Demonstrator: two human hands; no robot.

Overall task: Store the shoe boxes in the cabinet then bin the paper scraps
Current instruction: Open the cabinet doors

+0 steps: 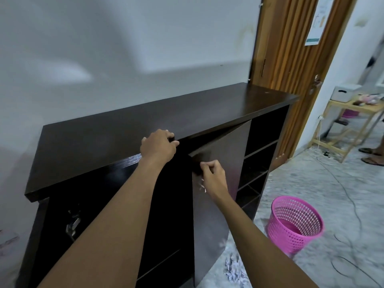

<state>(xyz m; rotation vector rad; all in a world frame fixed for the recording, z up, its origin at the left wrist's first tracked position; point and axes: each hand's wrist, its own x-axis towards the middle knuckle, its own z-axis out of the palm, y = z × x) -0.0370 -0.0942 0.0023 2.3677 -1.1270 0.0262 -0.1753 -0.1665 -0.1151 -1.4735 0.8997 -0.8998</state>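
A dark brown cabinet stands against the white wall. My left hand curls its fingers over the top corner of the left door, just under the cabinet's front edge. My right hand grips the upper free edge of the right door, which stands ajar, swung out toward me. Between the doors the inside is dark and no shoe box shows. White paper scraps lie on the floor below the right door. A pink mesh bin stands on the floor to the right.
Open shelves fill the cabinet's right end. A wooden door stands behind it. Cables trail over the floor near the bin. A light wooden rack and a person's sandalled feet are at the far right.
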